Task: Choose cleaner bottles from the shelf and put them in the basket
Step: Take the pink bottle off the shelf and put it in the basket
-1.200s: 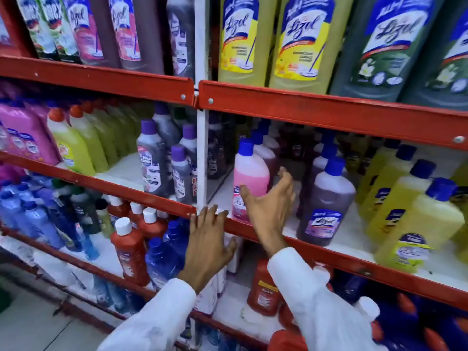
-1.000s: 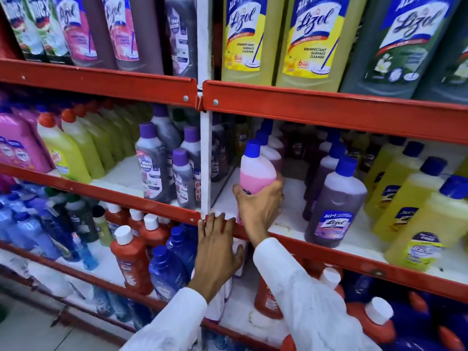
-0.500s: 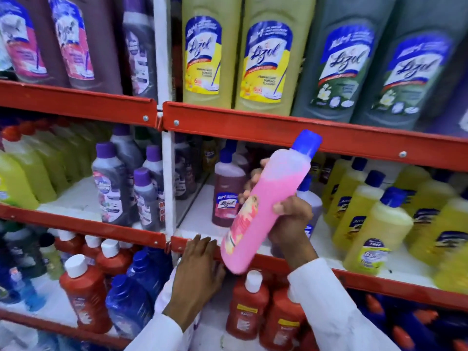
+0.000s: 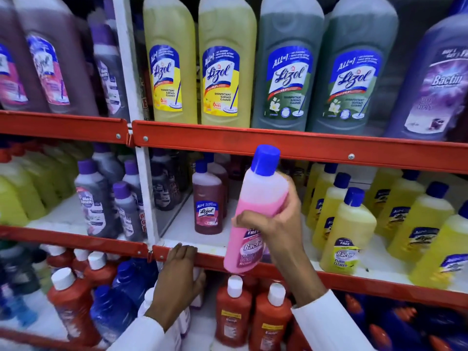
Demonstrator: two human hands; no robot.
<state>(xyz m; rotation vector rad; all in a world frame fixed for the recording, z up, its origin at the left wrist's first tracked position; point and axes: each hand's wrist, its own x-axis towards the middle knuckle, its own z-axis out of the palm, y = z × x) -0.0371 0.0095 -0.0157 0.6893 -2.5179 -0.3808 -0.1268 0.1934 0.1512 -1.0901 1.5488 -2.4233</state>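
A: How are the hands posed?

B: The pink bottle (image 4: 255, 211) is gripped by the right hand (image 4: 278, 224), fingers wrapped around its middle, thumb across the front. It is held almost upright, blue cap (image 4: 266, 159) tilted slightly right, in front of the middle shelf (image 4: 354, 279) and clear of it. The left hand (image 4: 177, 274) is laid on the red shelf edge, fingers curled loosely over the rail, nothing held.

A: And the setting?

B: Red-edged shelves with white boards are seen, divided by a white post (image 4: 141, 173).

A: What is nearby?

B: A maroon bottle (image 4: 207, 206) is stood just left of the pink one. Yellow bottles (image 4: 347, 231) are ranged to the right. Red bottles (image 4: 233, 315) with white caps are stood below.
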